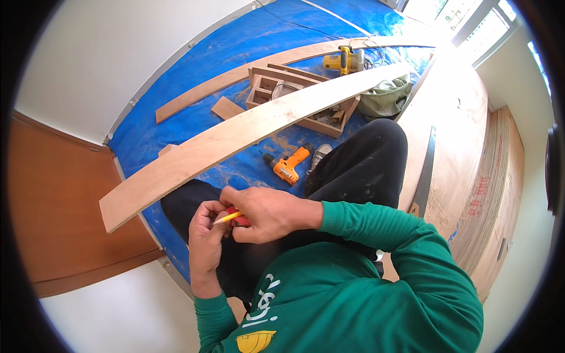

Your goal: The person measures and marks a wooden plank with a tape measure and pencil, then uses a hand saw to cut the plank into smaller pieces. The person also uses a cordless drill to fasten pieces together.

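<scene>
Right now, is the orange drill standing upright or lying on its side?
Lying on its side. The orange drill rests flat on the blue tarp, beside the person's knee, with neither hand on it.

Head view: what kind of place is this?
Likely a room under renovation, used as a makeshift carpentry spot: blue tarp on the floor, long planks, an orange drill, a yellow saw and sawdust. Both hands hold a pencil.

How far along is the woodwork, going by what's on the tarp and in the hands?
Done: planks are cut, with sawdust on the blue tarp, and a partly built wooden frame lies there. In hand: both hands, left hand and right hand, hold a yellow pencil and a small red object. Left: the long plank lies loose; the orange drill and yellow saw sit idle.
</scene>
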Motion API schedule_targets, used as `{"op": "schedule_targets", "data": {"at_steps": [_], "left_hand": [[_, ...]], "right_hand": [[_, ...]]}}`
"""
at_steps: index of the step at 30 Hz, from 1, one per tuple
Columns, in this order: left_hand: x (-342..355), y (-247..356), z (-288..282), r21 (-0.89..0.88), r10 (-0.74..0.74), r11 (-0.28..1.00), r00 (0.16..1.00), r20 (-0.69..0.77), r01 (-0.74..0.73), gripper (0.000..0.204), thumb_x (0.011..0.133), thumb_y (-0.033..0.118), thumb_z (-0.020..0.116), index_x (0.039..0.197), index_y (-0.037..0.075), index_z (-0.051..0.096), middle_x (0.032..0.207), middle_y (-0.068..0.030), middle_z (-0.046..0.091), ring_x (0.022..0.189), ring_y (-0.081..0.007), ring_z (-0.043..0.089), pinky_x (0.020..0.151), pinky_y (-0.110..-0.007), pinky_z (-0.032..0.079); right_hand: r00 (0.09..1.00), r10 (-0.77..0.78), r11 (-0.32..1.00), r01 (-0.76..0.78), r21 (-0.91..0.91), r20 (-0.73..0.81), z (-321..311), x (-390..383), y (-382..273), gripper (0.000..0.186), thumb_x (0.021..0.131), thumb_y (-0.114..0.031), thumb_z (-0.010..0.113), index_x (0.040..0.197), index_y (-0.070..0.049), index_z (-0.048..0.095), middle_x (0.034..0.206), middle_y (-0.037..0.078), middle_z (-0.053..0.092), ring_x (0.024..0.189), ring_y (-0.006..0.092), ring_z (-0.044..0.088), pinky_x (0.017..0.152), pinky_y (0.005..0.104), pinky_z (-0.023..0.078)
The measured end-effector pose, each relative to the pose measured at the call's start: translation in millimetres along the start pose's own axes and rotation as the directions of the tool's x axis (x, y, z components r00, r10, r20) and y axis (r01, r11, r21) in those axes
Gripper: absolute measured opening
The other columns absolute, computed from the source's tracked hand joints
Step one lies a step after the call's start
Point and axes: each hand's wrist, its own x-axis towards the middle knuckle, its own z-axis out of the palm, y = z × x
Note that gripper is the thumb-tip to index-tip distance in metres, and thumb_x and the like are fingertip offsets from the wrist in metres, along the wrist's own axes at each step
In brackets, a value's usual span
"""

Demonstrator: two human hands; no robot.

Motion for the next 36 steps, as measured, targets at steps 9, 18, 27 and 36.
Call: {"op": "schedule_targets", "data": {"at_steps": [9,18,27,36], "left_hand": [[-49,95,-137,0.372,0.291,0.922,0.829,-0.478,-0.109,0.025,0.121,0.034,0.06,0.124,0.009,0.06,0.097,0.0007,0.056,0.072,-0.0041,0.048,0.063,-0.022,0.04],[-3,88,-365,0.547,0.343,0.837,0.771,-0.536,0.008,0.035,0.116,0.039,0.068,0.134,0.009,0.068,0.119,0.0015,0.065,0.107,-0.0089,0.059,0.091,-0.029,0.05],[13,84,-337,0.813,0.45,0.259,0.679,-0.58,0.522,0.042,0.119,0.037,0.06,0.137,0.0,0.062,0.132,-0.0202,0.069,0.124,-0.0353,0.064,0.11,-0.047,0.05],[158,82,-94,0.987,0.425,0.041,0.897,0.123,-0.155,0.054,0.115,0.048,0.062,0.143,0.002,0.07,0.142,-0.0231,0.073,0.136,-0.0427,0.066,0.117,-0.051,0.049]], "right_hand": [[0.97,0.224,0.97,-0.232,-0.079,-0.099,-72,38,66,0.038,0.105,-0.036,0.079,0.122,-0.002,0.083,0.088,0.018,0.08,0.078,0.0265,0.077,0.077,0.0453,0.062],[0.91,0.282,0.832,-0.389,-0.395,-0.303,-161,43,166,0.055,0.105,-0.051,0.07,0.116,0.0,0.085,0.099,0.026,0.082,0.095,0.0441,0.08,0.09,0.0551,0.061],[0.873,0.31,0.765,-0.464,-0.446,-0.376,-133,41,180,0.048,0.103,-0.051,0.071,0.119,-0.008,0.086,0.116,0.021,0.084,0.116,0.0422,0.079,0.102,0.0525,0.061],[0.864,0.379,0.736,-0.498,-0.458,-0.331,-141,51,186,0.052,0.102,-0.051,0.071,0.124,-0.005,0.085,0.121,0.024,0.083,0.117,0.0435,0.078,0.106,0.0531,0.059]]}}
